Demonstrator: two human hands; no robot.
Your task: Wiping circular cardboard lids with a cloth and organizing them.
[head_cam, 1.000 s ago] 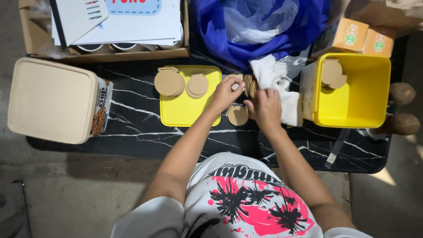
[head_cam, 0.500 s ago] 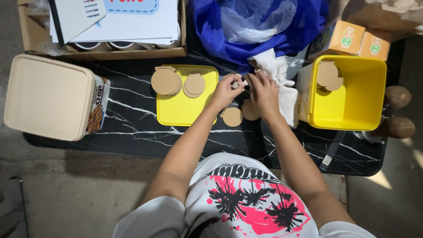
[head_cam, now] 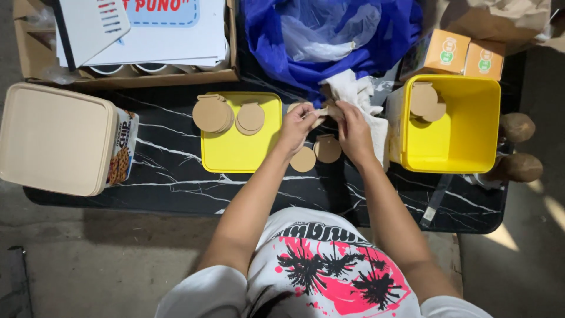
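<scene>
My left hand (head_cam: 297, 125) and my right hand (head_cam: 352, 126) meet over the black marbled table (head_cam: 165, 171), both pinching one small round brown tag (head_cam: 319, 112) between the fingertips. Two more round tags (head_cam: 303, 159) (head_cam: 328, 149) lie on the table just below my hands. A yellow lid (head_cam: 238, 147) to the left carries two stacks of the same tags (head_cam: 213, 113) (head_cam: 251, 118). At the right a yellow tub (head_cam: 465, 141) holds more tags (head_cam: 425, 100) against its far left corner.
A white cloth (head_cam: 353, 91) lies behind my hands, with a blue plastic bag (head_cam: 329, 35) beyond it. A beige lidded box (head_cam: 53, 138) fills the left end. A cardboard tray of papers (head_cam: 147, 41) is at the back left, orange cartons (head_cam: 465, 56) at the back right.
My hands have risen from the table and come together on one tag. Two tags that were under my hands now lie bare on the table.
</scene>
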